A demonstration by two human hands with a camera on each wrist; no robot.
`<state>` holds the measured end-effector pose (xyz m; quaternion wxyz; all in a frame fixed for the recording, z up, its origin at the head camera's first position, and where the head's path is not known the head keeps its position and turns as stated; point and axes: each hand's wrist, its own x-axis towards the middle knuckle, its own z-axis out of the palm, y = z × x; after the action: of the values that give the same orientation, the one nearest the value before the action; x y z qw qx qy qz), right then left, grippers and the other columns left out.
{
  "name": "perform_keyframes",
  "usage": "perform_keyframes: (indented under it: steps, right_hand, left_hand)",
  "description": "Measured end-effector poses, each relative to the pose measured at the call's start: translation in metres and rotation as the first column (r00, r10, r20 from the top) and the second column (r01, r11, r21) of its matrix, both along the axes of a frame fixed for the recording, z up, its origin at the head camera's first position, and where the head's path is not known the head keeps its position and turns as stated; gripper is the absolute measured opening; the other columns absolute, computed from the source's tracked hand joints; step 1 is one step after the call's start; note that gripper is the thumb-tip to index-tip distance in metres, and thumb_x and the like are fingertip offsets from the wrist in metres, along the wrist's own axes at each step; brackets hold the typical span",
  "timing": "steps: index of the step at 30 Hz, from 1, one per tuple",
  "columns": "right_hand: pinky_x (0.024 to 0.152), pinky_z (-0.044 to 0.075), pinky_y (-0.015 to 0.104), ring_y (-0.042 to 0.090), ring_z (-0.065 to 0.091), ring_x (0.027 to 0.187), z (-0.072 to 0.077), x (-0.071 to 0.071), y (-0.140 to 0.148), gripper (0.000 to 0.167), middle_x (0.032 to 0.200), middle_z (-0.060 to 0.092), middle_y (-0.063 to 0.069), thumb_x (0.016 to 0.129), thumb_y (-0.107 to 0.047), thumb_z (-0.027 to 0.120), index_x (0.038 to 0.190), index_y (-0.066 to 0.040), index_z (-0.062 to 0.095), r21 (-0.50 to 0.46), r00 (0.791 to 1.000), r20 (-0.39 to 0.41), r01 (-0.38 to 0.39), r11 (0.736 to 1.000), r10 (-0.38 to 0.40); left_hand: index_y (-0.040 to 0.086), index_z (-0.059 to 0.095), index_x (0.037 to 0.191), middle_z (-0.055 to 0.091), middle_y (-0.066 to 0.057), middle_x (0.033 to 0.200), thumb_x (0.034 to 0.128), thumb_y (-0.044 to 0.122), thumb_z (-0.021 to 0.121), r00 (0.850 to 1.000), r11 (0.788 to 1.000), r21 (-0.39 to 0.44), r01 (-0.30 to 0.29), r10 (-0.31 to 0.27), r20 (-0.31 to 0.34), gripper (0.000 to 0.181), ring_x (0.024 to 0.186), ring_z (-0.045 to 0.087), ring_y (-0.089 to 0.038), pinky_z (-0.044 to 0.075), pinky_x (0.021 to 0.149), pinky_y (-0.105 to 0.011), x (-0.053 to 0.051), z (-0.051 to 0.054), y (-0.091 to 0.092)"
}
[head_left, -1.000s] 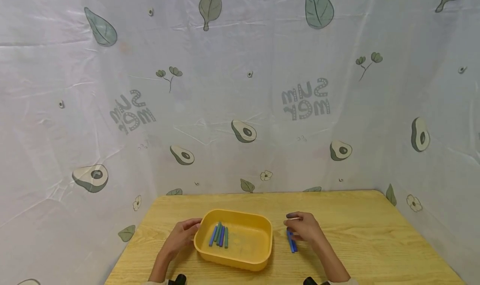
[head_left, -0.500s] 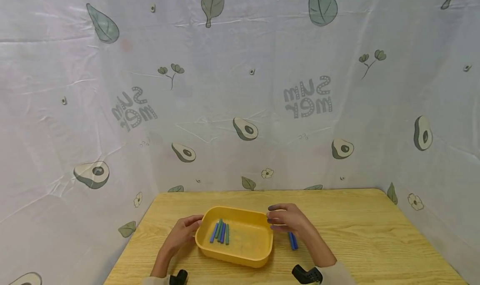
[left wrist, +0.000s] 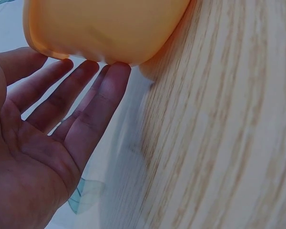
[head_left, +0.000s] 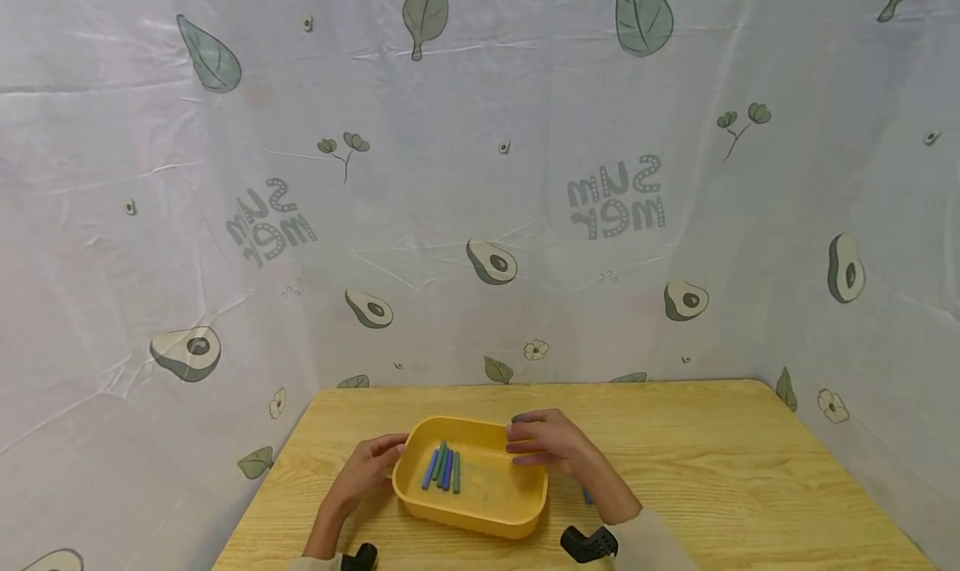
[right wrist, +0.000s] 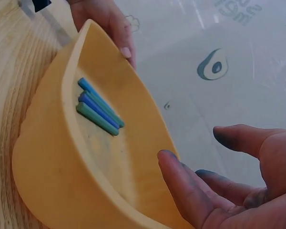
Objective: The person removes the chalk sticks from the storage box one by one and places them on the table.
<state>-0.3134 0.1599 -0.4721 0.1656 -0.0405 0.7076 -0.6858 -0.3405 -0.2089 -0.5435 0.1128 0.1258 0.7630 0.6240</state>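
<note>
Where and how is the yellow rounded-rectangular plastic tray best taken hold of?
Probably by the two short end walls of the tray, one hand from each side: they rise and face outward. Keep it level: slim green and blue sticks lie inside. The left hand touches the left end; the right hand is near the right.

The tub sits on the bench, in front of a hanging sheet. Inside, sticks lie side by side in its left half. The left hand touches the tub's left end; the right hand is at its far right corner. Another stick lies right of the tub, partly behind the right forearm.
</note>
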Motion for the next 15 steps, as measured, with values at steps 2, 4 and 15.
perform_keyframes:
  steps: [2,4,15]
  right_hand:
    - [0.091,0.066,0.047,0.041,0.075,0.117,-0.002,-0.002,-0.006,0.055,0.137,0.065,0.036,0.102,-0.014,0.071,0.143,0.018,0.053,0.007,1.0,0.006,-0.002,1.0,0.002]
    - [0.09,0.066,0.047,0.041,0.075,0.116,-0.004,-0.004,-0.011,0.051,0.134,0.066,0.035,0.102,-0.014,0.07,0.14,0.018,0.056,0.009,1.0,0.02,-0.005,1.0,0.005]
    - [0.089,0.066,0.048,0.042,0.075,0.117,-0.01,-0.009,-0.029,0.051,0.138,0.064,0.037,0.103,-0.014,0.07,0.141,0.018,0.057,0.035,0.999,0.033,-0.027,0.999,0.026]
  left_hand:
    - [-0.004,0.055,0.153,0.057,-0.03,0.154,0.1118,0.032,0.06,1.0,1.0,0.003,-0.001,0.001,-0.001,0.055,0.124,0.071,-0.032,0.066,0.091,-0.047,0.0,0.001,0.0]
    - [-0.005,0.055,0.153,0.057,-0.03,0.154,0.1117,0.031,0.061,1.0,1.0,0.008,-0.001,0.001,-0.002,0.055,0.124,0.071,-0.033,0.066,0.091,-0.048,0.0,0.001,0.0]
    - [-0.005,0.055,0.153,0.057,-0.03,0.154,0.1112,0.032,0.061,1.0,1.0,0.008,0.004,-0.004,-0.001,0.056,0.122,0.072,-0.032,0.066,0.09,-0.046,0.002,0.002,0.0]
